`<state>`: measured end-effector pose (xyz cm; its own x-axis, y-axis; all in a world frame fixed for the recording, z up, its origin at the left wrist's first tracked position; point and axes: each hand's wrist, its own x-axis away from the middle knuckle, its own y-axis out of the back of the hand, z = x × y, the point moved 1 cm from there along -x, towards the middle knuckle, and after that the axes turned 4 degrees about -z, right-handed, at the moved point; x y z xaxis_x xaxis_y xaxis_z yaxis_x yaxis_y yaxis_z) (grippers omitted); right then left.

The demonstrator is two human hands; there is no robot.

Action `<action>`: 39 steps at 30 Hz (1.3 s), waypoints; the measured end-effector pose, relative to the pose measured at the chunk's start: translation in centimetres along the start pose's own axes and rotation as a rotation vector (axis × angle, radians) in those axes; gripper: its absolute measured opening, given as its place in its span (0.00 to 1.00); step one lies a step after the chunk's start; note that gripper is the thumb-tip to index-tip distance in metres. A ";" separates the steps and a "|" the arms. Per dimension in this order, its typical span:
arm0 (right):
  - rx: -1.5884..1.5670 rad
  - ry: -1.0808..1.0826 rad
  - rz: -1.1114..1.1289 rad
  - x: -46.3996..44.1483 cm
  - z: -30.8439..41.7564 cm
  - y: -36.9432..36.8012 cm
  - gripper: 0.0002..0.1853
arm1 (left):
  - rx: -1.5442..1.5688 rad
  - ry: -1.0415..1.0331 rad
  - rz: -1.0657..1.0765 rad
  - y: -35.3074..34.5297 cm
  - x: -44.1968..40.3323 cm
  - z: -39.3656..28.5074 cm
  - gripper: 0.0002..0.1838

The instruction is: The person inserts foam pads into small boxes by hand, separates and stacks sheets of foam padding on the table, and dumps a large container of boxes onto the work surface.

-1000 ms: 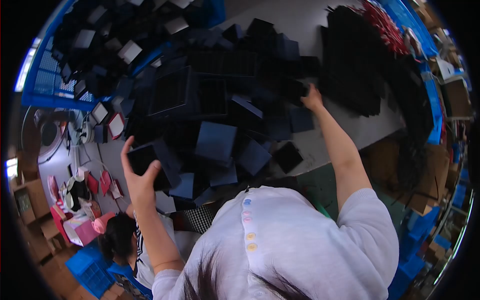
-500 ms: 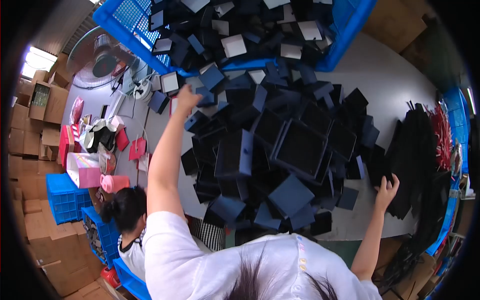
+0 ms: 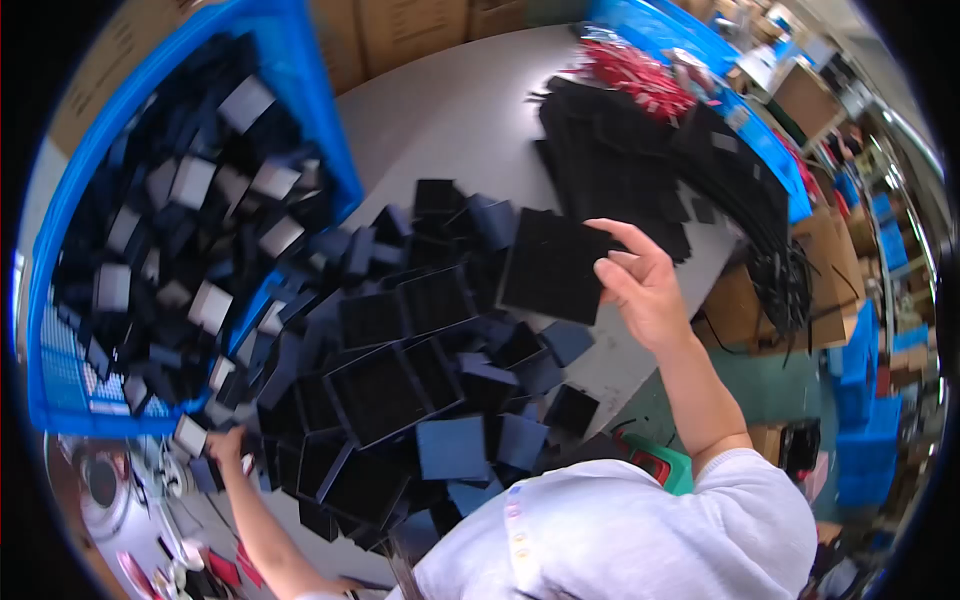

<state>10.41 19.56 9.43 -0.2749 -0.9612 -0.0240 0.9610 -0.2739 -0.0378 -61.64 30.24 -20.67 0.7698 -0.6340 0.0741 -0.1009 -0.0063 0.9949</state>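
My only view looks forward and down from my head through a wide, dark-cornered lens. My shirt [image 3: 630,530] is nearest; my left hand [image 3: 227,446] and right hand [image 3: 642,285] show farther out, over the slanting worktop [image 3: 440,110].

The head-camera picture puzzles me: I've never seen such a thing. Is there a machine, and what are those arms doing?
No machine: these are a person's own bare hands, seen from a camera worn on the head, looking forward and down. The right hand holds a flat black square by its edge. The left hand is by small boxes near the blue crate; whether it grips one is unclear. On the table lie heaped dark boxes, black strips and a red bundle.
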 end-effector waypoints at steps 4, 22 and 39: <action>-0.146 0.142 0.015 3.5 2.2 3.9 0.24 | 1.061 -0.118 0.006 10.0 5.0 -0.4 0.48; -0.203 0.066 -0.176 13.4 2.3 15.8 0.21 | 1.078 -1.615 1.358 23.0 60.0 -30.3 0.68; 0.564 0.695 0.325 14.9 1.9 16.9 0.28 | 1.234 -1.189 1.750 23.9 65.6 -30.6 0.41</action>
<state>22.61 0.55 10.37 0.2269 -0.8079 -0.5439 0.8161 -0.1470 0.5589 5.67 12.18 10.11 -0.8458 -0.5295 -0.0652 -0.4650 0.7916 -0.3964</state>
